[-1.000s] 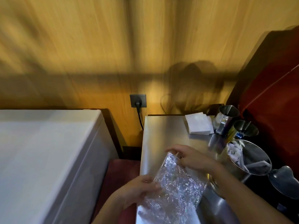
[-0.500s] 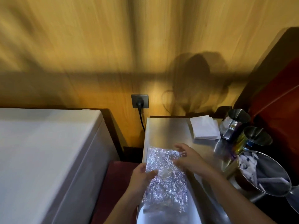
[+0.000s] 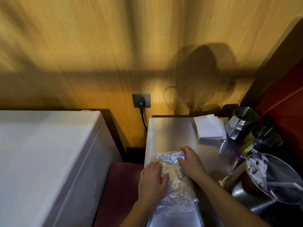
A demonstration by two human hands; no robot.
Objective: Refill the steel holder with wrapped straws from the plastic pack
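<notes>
A crinkled clear plastic pack (image 3: 179, 192) lies flat on the steel counter (image 3: 170, 133), near its left edge, with pale contents showing through. My left hand (image 3: 151, 181) lies on the pack's left side, fingers curled onto it. At the pack's upper right corner, my right hand (image 3: 191, 163) grips the plastic. To the right stands a wide steel holder (image 3: 282, 197) with white paper-wrapped pieces inside; whether they are straws is unclear.
A stack of white napkins (image 3: 208, 126) lies at the back of the counter. Beside it stand a steel jug (image 3: 242, 122) and a second steel cup (image 3: 264, 139). A white chest lid (image 3: 45, 161) fills the left. A plugged wall socket (image 3: 141, 100) is behind.
The pack was held up and tilted over the counter; now it lies flat near the left edge, and both hands have come down onto it.
</notes>
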